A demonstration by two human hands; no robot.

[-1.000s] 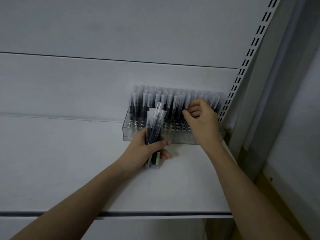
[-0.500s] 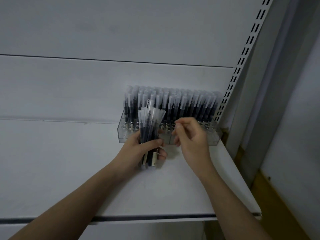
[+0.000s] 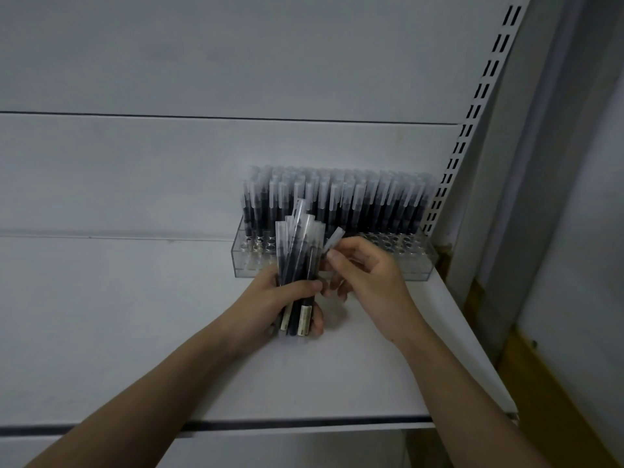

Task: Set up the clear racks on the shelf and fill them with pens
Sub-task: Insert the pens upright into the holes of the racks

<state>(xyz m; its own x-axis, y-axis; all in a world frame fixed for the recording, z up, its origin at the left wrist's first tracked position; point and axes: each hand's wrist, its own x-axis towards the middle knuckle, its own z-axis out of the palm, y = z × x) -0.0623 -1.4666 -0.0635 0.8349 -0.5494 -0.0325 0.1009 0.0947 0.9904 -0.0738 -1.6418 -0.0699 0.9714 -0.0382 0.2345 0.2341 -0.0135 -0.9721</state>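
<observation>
Pens [image 3: 337,201] racked on white shelf [image 3: 135,332]; both hands' fingers [image 3: 304,286] around loose pens.

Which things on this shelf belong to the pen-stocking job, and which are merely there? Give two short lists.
Part of the job:
- clear rack, back rows full of pens, front holes empty
- bundle of pens gripped in the left hand
- single pen pinched by the right hand
- shelf

Merely there:
- slotted upright
- back panel
</observation>
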